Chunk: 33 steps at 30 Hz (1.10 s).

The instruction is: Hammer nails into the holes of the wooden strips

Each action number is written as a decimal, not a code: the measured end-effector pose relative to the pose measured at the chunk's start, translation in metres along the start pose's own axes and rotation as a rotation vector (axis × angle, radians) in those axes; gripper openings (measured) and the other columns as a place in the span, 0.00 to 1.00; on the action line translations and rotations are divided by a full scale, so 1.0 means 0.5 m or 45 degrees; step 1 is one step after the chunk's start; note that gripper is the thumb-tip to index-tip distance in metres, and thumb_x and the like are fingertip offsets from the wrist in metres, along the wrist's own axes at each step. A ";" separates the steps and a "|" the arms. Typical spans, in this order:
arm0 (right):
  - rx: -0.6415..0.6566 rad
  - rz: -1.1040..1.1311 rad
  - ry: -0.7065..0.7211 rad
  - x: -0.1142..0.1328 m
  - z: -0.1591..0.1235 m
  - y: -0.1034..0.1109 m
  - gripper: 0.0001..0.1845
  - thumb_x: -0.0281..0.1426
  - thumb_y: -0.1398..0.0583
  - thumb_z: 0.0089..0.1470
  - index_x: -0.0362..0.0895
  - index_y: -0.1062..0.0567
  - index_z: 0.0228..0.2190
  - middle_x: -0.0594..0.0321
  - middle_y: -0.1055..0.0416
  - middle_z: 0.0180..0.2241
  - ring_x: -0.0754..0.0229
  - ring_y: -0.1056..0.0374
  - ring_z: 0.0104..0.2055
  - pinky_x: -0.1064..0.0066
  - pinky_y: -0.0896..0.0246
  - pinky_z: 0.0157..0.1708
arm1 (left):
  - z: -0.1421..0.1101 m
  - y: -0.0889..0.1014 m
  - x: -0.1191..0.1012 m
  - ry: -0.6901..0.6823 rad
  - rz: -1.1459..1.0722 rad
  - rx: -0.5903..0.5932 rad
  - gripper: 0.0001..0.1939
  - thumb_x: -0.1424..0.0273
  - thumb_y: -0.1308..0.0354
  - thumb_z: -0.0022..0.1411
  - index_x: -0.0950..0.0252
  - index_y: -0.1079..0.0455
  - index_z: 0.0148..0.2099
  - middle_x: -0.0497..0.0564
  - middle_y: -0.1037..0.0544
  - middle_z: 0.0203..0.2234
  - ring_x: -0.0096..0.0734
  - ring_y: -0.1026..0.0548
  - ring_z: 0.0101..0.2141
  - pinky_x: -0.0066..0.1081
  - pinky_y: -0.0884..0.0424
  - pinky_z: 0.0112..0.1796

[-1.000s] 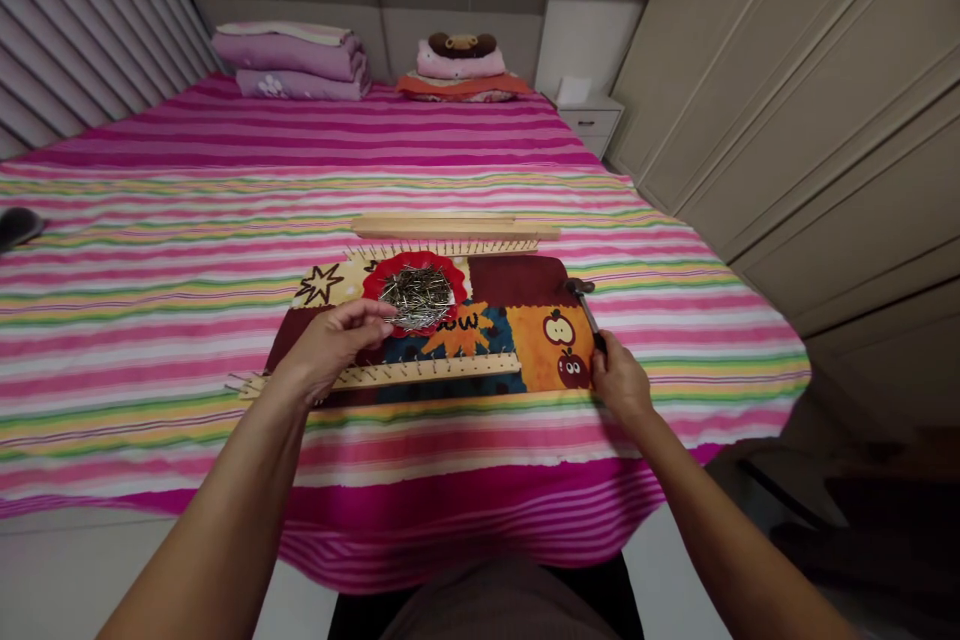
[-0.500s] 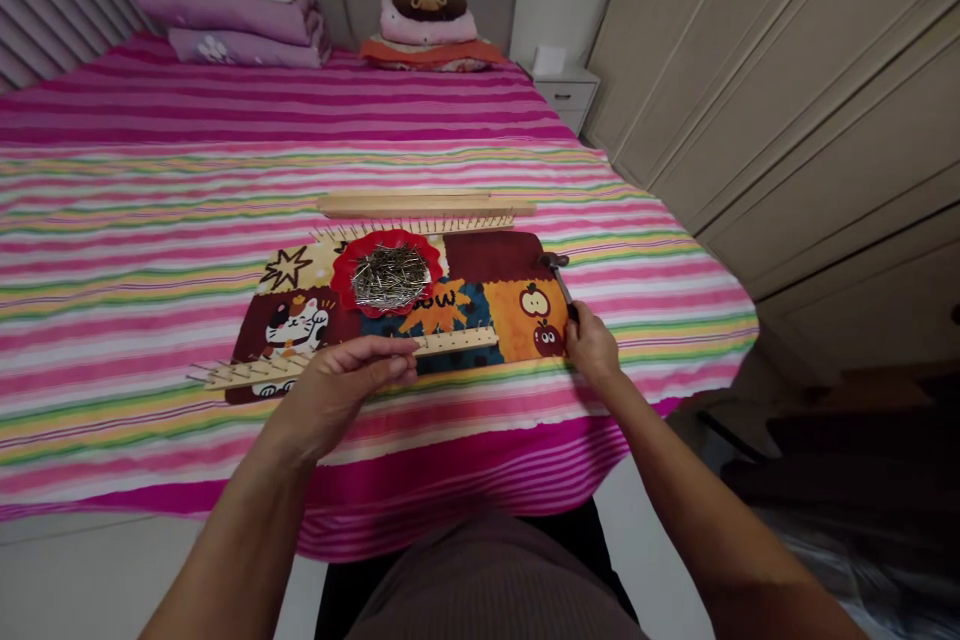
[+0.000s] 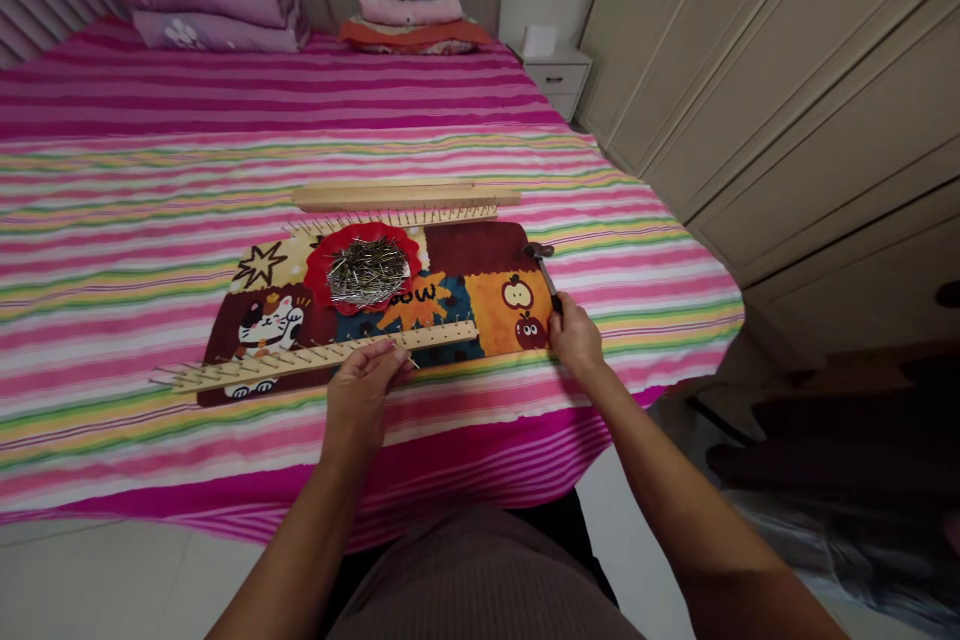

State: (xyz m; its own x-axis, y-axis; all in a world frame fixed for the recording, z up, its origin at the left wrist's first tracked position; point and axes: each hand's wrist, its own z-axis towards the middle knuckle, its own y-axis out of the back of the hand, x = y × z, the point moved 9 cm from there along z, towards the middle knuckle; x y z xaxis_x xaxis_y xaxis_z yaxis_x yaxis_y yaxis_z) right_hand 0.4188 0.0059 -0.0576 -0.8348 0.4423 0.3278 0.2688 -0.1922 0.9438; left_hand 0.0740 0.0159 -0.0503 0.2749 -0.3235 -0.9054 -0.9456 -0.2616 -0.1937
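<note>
My left hand (image 3: 365, 382) is closed in a pinch on a nail (image 3: 413, 361), just at the near edge of a wooden strip (image 3: 300, 358). Rows of nails stand in the left part of that strip, while small dark holes or nail heads show toward its right end. A hammer (image 3: 548, 278) is in my right hand (image 3: 575, 338), gripped by its dark handle, with the head pointing away from me. Between and beyond my hands, a red scalloped dish (image 3: 319, 277) holds a heap of loose nails (image 3: 367, 272). Under the strip and dish lies a patterned mat (image 3: 480, 250).
Behind the dish lies a second nail-studded strip (image 3: 450, 215), with plain wooden strips (image 3: 405, 195) farther back. Everything rests on a bed with a striped cover (image 3: 637, 270). Folded bedding (image 3: 217, 0) is stacked at the far end. Wardrobe doors (image 3: 720, 70) stand on the right.
My left hand has drawn back toward me and its fingers have turned, uncovering more of the strip; a nail now shows in them. My right hand keeps the hammer. The view has shifted slightly.
</note>
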 end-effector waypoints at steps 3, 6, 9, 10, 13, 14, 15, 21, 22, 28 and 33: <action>0.011 0.030 0.002 -0.005 0.002 -0.001 0.26 0.30 0.50 0.59 0.40 0.37 0.59 0.50 0.27 0.42 0.52 0.32 0.40 0.67 0.40 0.35 | 0.001 0.002 0.008 -0.004 -0.065 -0.102 0.18 0.69 0.30 0.33 0.67 0.31 0.29 0.46 0.24 0.21 0.26 0.25 0.25 0.29 0.27 0.30; 0.015 0.070 0.021 -0.009 0.003 -0.005 0.27 0.30 0.50 0.59 0.39 0.37 0.59 0.50 0.27 0.42 0.52 0.32 0.40 0.67 0.40 0.36 | 0.003 0.003 0.002 -0.120 -0.015 -0.174 0.16 0.67 0.31 0.37 0.66 0.30 0.30 0.46 0.24 0.23 0.26 0.25 0.27 0.29 0.27 0.32; 0.013 0.095 0.041 -0.012 0.003 -0.008 0.27 0.31 0.50 0.59 0.39 0.38 0.59 0.50 0.27 0.42 0.52 0.32 0.40 0.67 0.39 0.36 | 0.000 0.002 -0.014 -0.325 0.220 -0.233 0.15 0.63 0.33 0.41 0.65 0.28 0.31 0.46 0.23 0.25 0.25 0.26 0.28 0.29 0.29 0.34; 0.008 0.098 0.047 -0.013 0.003 -0.008 0.27 0.31 0.50 0.59 0.39 0.38 0.59 0.50 0.27 0.42 0.52 0.32 0.40 0.67 0.39 0.36 | -0.002 0.000 -0.019 -0.396 0.319 -0.251 0.14 0.62 0.34 0.43 0.65 0.28 0.32 0.46 0.23 0.26 0.25 0.27 0.28 0.29 0.29 0.35; -0.008 0.099 0.061 -0.015 0.003 -0.008 0.27 0.31 0.51 0.59 0.40 0.37 0.59 0.50 0.27 0.41 0.52 0.32 0.39 0.67 0.39 0.35 | -0.008 -0.007 -0.026 -0.539 0.522 -0.296 0.14 0.60 0.37 0.46 0.64 0.27 0.32 0.47 0.23 0.27 0.27 0.26 0.30 0.30 0.30 0.36; -0.009 0.101 0.064 -0.015 0.003 -0.008 0.27 0.32 0.51 0.59 0.40 0.37 0.59 0.50 0.27 0.41 0.52 0.32 0.38 0.67 0.39 0.35 | -0.009 -0.009 -0.027 -0.564 0.551 -0.304 0.14 0.59 0.37 0.47 0.64 0.27 0.32 0.47 0.22 0.27 0.28 0.26 0.30 0.30 0.29 0.36; -0.009 0.103 0.066 -0.016 0.002 -0.008 0.27 0.32 0.51 0.59 0.40 0.37 0.59 0.50 0.27 0.41 0.52 0.32 0.38 0.67 0.40 0.35 | -0.009 -0.010 -0.027 -0.581 0.565 -0.313 0.14 0.58 0.38 0.47 0.64 0.27 0.33 0.47 0.22 0.28 0.28 0.26 0.31 0.31 0.29 0.37; 0.004 0.117 0.071 -0.021 0.001 -0.011 0.27 0.32 0.51 0.59 0.41 0.37 0.59 0.51 0.27 0.42 0.53 0.33 0.38 0.68 0.41 0.34 | -0.003 -0.009 -0.022 -0.567 0.565 -0.334 0.15 0.58 0.38 0.49 0.63 0.27 0.34 0.47 0.23 0.29 0.28 0.26 0.31 0.31 0.30 0.39; 0.007 0.121 0.073 -0.021 0.001 -0.012 0.26 0.32 0.51 0.59 0.41 0.37 0.59 0.51 0.27 0.42 0.53 0.33 0.38 0.69 0.41 0.34 | -0.002 -0.008 -0.020 -0.554 0.549 -0.330 0.15 0.58 0.38 0.49 0.63 0.27 0.35 0.47 0.23 0.29 0.28 0.26 0.30 0.31 0.30 0.39; 0.024 0.134 0.082 -0.021 0.000 -0.015 0.27 0.33 0.51 0.60 0.41 0.38 0.59 0.51 0.28 0.42 0.53 0.33 0.39 0.68 0.41 0.34 | -0.007 -0.009 -0.016 -0.547 0.498 -0.366 0.14 0.59 0.38 0.49 0.64 0.28 0.34 0.47 0.24 0.28 0.28 0.26 0.30 0.31 0.30 0.39; 0.040 0.117 0.064 -0.021 -0.003 -0.015 0.27 0.32 0.51 0.60 0.41 0.38 0.59 0.50 0.28 0.44 0.52 0.33 0.39 0.67 0.40 0.35 | -0.007 -0.010 -0.017 -0.558 0.526 -0.370 0.14 0.59 0.38 0.50 0.63 0.28 0.34 0.47 0.23 0.29 0.28 0.26 0.32 0.31 0.30 0.41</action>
State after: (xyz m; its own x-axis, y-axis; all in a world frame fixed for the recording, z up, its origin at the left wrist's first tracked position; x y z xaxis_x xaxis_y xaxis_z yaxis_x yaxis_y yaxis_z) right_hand 0.4250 0.0015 -0.0680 -0.8288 0.3795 0.4111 0.3594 -0.2021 0.9110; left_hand 0.0769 0.0168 -0.0402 -0.2538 -0.0661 -0.9650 -0.8558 -0.4496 0.2559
